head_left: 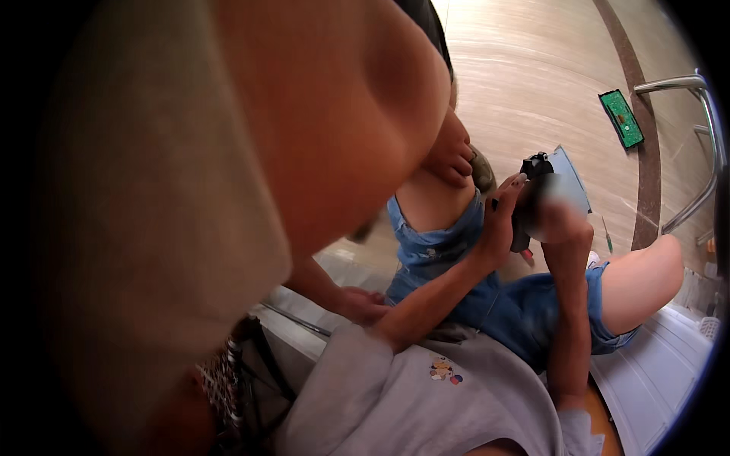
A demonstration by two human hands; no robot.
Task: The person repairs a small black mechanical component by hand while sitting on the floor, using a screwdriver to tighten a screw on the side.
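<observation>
My left hand point(499, 224) and my right hand point(569, 235) hold a black device point(522, 228) between them above my lap. The left fingers lie along its left side, pointing up. My right hand grips it from the right, though a blurred patch covers those fingers and the device's middle, so its kind is unclear. A pale blue-grey flat panel point(569, 178) shows behind the device; whether the two are joined I cannot tell. Under my forearms are my blue denim shorts point(456, 285).
Another person's bent arm point(357, 114) looms close at upper left; a hand point(451, 156) rests by a knee, another hand point(361, 305) near my left elbow. On the floor lie a green circuit board point(622, 120) and thin green tool point(608, 237). Chrome chair legs point(711, 152) stand right.
</observation>
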